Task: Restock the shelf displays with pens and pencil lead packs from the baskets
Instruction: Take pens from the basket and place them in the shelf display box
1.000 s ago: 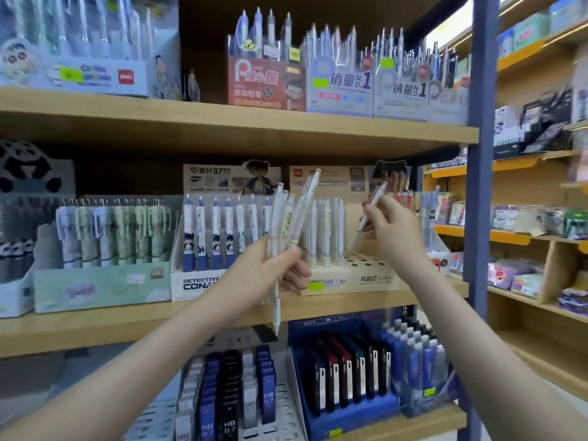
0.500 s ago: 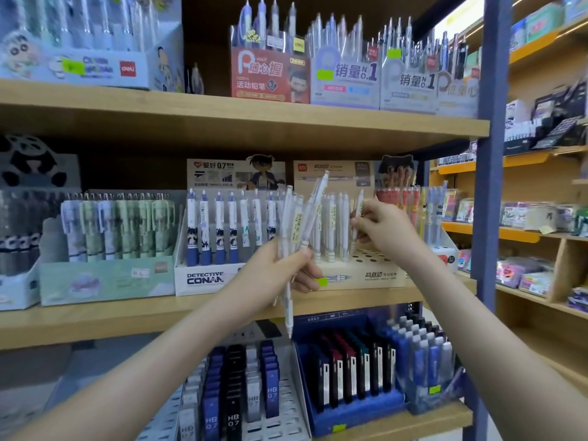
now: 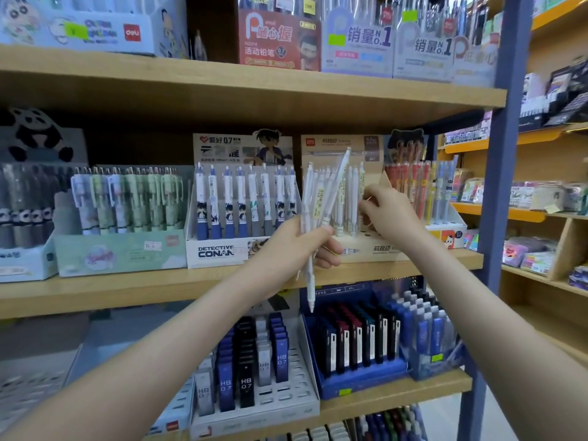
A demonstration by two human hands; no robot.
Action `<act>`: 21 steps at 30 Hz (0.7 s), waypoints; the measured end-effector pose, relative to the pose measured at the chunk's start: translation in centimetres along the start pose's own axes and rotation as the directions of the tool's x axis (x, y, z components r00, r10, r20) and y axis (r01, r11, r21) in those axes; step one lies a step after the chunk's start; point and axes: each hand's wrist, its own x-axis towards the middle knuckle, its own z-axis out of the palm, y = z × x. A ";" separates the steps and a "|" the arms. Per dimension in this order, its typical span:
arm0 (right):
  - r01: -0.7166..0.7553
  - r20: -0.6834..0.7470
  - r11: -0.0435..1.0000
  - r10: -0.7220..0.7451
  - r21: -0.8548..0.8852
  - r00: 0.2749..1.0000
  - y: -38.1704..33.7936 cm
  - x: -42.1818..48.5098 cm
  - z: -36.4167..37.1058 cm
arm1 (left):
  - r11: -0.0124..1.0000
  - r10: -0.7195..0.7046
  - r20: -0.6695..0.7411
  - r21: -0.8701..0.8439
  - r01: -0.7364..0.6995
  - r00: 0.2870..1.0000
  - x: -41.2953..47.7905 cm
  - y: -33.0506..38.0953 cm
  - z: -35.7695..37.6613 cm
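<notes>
White mechanical pencils (image 3: 321,202) fan upward from the left hand (image 3: 299,246), whose fingers clamp the bundle before the beige display stand (image 3: 369,246) on the wooden shelf (image 3: 127,291), while the right hand (image 3: 389,218) pinches one upright pencil (image 3: 361,183) standing in that stand.

The shelf (image 3: 95,291) looks like pale wood, smooth and matt. The white pens (image 3: 307,198) are smooth plastic, a bit milky. The Conan box (image 3: 216,253) looks like printed card with a soft shine. Below it, the lead packs (image 3: 246,370) are shiny hard plastic. Right of the Conan box, the blue post (image 3: 506,186) looks like painted metal.
</notes>
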 end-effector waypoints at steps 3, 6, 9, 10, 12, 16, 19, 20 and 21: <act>-0.018 0.014 0.999 0.018 -0.038 1.000 0.1 0.2 0.1 | 1.000 0.002 -0.005 0.000 -0.002 1.000 0.1 -0.2 -0.1; -0.027 0.012 0.998 0.028 -0.059 1.000 0.2 0.3 0.2 | 1.000 0.006 -0.008 0.003 -0.006 1.000 0.0 -0.4 0.0; -0.045 0.003 0.999 0.045 -0.024 0.999 0.2 0.1 0.2 | 1.000 0.005 -0.010 -0.005 -0.005 1.000 -0.2 -0.4 0.0; -0.049 -0.002 0.999 0.049 -0.013 0.999 0.1 0.0 0.3 | 1.000 0.004 -0.011 -0.008 -0.004 1.000 -0.2 -0.4 0.0; -0.050 -0.013 0.999 0.051 0.014 0.999 0.2 -0.2 0.4 | 1.000 0.003 -0.015 -0.015 -0.003 1.000 -0.3 -0.4 0.0; -0.084 -0.012 0.983 0.087 0.163 0.996 0.6 -0.5 0.6 | 0.999 -0.002 -0.044 -0.045 0.000 0.999 -0.3 -0.5 -0.2; -0.097 -0.004 0.972 0.100 0.216 0.995 0.8 -0.5 0.6 | 0.999 -0.006 -0.059 -0.048 0.003 0.998 -0.2 -0.8 -0.5; -0.096 -0.001 0.973 0.098 0.208 0.995 0.9 -0.4 0.5 | 0.999 -0.008 -0.060 -0.050 0.005 0.998 -0.1 -0.9 -0.6; -0.099 0.006 0.973 0.100 0.208 0.995 0.9 -0.3 0.4 | 0.999 -0.009 -0.062 -0.054 0.006 0.998 -0.1 -1.0 -0.6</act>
